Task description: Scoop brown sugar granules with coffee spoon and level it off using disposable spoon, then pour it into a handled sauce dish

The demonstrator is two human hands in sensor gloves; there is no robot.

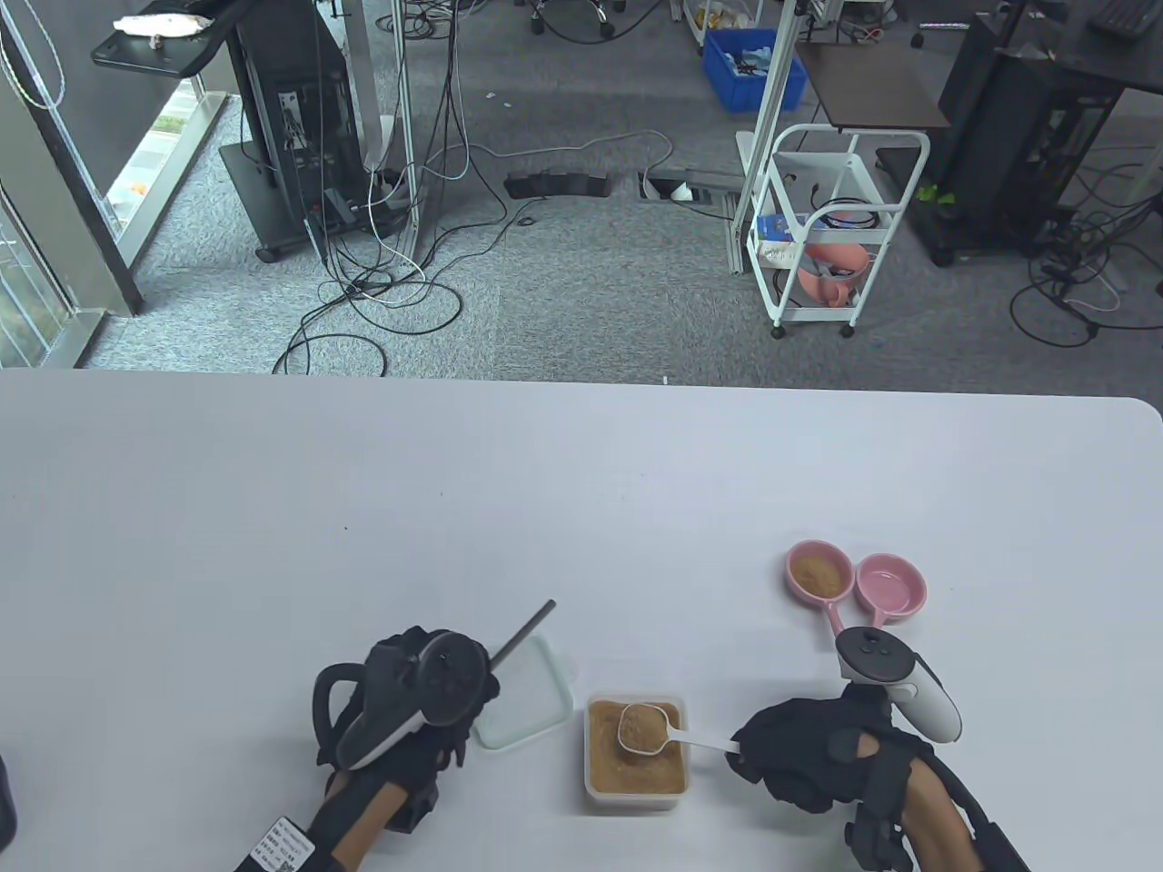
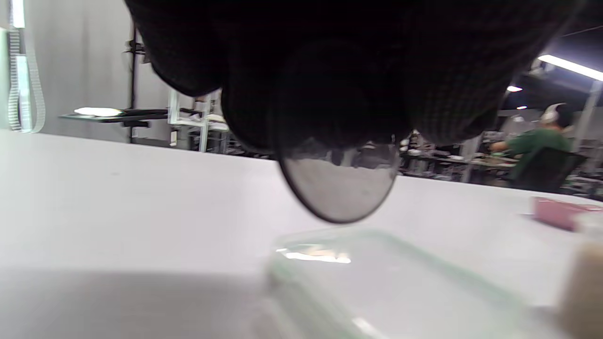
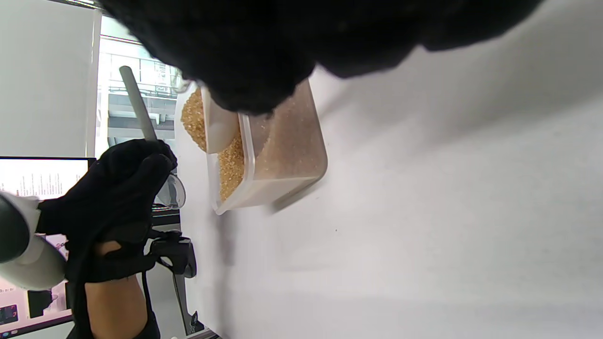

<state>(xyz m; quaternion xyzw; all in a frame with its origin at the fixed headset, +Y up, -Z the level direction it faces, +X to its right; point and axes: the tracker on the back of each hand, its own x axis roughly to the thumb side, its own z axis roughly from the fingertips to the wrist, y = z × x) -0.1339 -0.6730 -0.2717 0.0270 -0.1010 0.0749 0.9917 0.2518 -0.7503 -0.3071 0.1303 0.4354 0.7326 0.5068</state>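
Observation:
My right hand (image 1: 747, 752) pinches the handle of a white coffee spoon (image 1: 642, 728), whose bowl is heaped with brown sugar just above the sugar container (image 1: 591, 799). In the right wrist view the white spoon (image 3: 219, 127) sits over the container (image 3: 287, 160). My left hand (image 1: 454, 708) grips a grey translucent disposable spoon (image 1: 524, 632), handle pointing up and right, left of the container. Its empty bowl (image 2: 341, 188) hangs below my curled fingers (image 2: 330, 70). Two pink handled sauce dishes stand at the right: one (image 1: 820, 572) holds sugar, the other (image 1: 891, 587) is empty.
The container's clear lid (image 1: 531, 699) lies flat on the white table between my left hand and the container, directly under the grey spoon's bowl; it shows as the lid (image 2: 400, 282) in the left wrist view. The table's far edge (image 1: 581, 386) borders an office floor with cables.

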